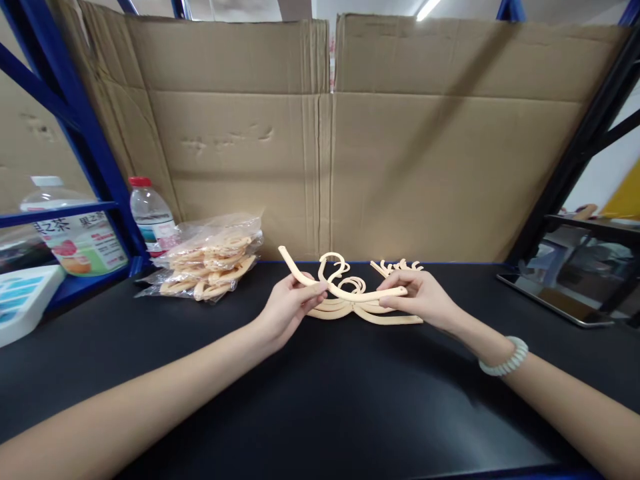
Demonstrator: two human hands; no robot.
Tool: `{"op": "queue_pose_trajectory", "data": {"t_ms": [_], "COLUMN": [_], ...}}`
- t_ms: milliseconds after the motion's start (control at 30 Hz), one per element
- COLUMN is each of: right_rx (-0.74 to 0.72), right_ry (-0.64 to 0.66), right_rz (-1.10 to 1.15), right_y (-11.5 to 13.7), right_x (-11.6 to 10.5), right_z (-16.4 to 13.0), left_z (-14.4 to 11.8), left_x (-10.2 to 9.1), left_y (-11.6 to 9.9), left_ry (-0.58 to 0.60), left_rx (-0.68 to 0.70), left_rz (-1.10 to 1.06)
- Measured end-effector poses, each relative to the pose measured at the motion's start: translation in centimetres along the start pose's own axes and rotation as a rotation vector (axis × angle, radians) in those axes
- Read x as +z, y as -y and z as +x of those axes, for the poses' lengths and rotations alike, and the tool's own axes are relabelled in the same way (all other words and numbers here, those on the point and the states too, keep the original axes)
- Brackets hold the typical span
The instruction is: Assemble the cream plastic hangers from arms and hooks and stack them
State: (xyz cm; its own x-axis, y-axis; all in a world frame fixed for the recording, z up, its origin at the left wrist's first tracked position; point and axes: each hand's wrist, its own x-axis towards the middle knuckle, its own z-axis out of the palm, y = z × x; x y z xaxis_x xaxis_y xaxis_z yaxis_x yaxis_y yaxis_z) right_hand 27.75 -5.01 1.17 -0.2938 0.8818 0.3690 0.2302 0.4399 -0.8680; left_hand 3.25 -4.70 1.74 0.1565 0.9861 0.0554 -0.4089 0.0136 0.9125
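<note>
Bright ceiling tube (427, 9); cardboard (500, 173) shadowed (diagonally); far right perhaps blurred.

A red-capped bottle (153, 217) stands by cardboard panels (450, 153); a tablet-like slab (555, 301) lies at right.

A black tabletop (320, 413) fills the lower frame; bagged beige pieces (210, 272) lie left of centre, loose beige hangers (393, 320) at centre, a flat, glossy panel (553, 300) at right.

From where I operate, the hanger (370, 297) reads as plain pale cream against a black tabletop (320, 413). I see plain brown cardboard (225, 140) far, a blue post (95, 160) and red bottle cap (139, 181) left, and a pale green, ridged bracelet (511, 363) right, near.
</note>
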Motion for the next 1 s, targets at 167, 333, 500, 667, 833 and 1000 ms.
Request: {"op": "queue_pose_trajectory", "data": {"t_ms": [167,333,500,667,833,1000], "right_rx": [-0.121,-0.235,-0.187,-0.103,0.002,0.025], "right_ry": [0.021,0.112,0.25,0.386,0.464,0.479], "right_rz": [-0.312,-0.515,-0.598,-0.587,-0.503,-0.564], "right_y": [-0.1,-0.3,0.4,0.8,0.1,-0.2], "right_x": [-1.9,-3.0,-3.1,-3.2,-3.3,-3.6], "right_z": [0.3,0.6,0.4,0.1,0.0,0.0], "left_z": [2.3,3.6,3.2,3.1,3.2,2.7], "left_x": [-1.8,-4.2,-5.0,-5.2,-5.3,-5.1], "left_y": [-1.8,-3.5,-5.2,-6.0,-5.1,-4.1], "left_ry": [0.012,0.207,0.415,0.536,0.724,0.807], "left_rx": [-0.115,-0.062,0.116,0.198,0.369,0.459], "left_rz": [0.027,0.306,0.733,1.059,1.284,1.442]}}
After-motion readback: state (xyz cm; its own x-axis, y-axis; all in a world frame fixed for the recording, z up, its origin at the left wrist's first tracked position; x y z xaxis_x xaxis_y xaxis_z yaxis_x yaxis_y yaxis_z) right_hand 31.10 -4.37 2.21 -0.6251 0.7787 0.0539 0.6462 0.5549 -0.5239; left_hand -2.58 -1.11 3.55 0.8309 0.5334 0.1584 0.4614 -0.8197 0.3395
